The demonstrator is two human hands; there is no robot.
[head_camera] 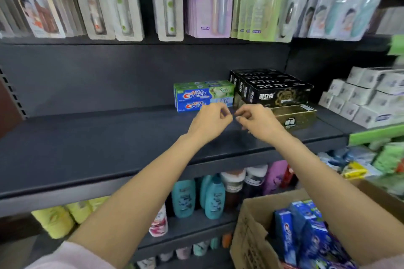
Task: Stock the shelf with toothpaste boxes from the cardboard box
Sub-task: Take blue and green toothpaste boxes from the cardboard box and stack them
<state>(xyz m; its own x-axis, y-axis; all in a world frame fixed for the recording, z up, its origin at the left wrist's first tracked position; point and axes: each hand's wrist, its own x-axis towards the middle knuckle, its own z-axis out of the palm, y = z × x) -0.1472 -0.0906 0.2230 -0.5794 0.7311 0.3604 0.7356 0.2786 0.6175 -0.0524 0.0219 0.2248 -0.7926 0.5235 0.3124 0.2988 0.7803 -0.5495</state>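
Shelving is filling the view, and the dark shelf [87, 148] is lying mostly bare across its left and middle stretch, its front edge running from lower left up toward the right, so open room is sitting to the left of the stock. Toothbrush packs [131, 0] are hanging in a row above it, their lower ends leaving a clear band over the shelf. At the lower right the cardboard box [251, 231] is standing open, with blue toothpaste boxes [306, 236] standing mostly on end inside it. On the shelf, near the back, two Crest boxes [202, 95] are lying stacked, their long axis running left to right and their printed faces turned to the front. Just beside them on the right, black boxes [273, 87] are sitting on top of a gold box [295, 116]. Both arms are reaching over the shelf's front edge. The left hand [209, 120] is hovering in front of the Crest boxes with fingers loosely curled, holding nothing; the right hand [255, 121] is doing likewise in front of the gold box, the fingertips of the two nearly meeting.
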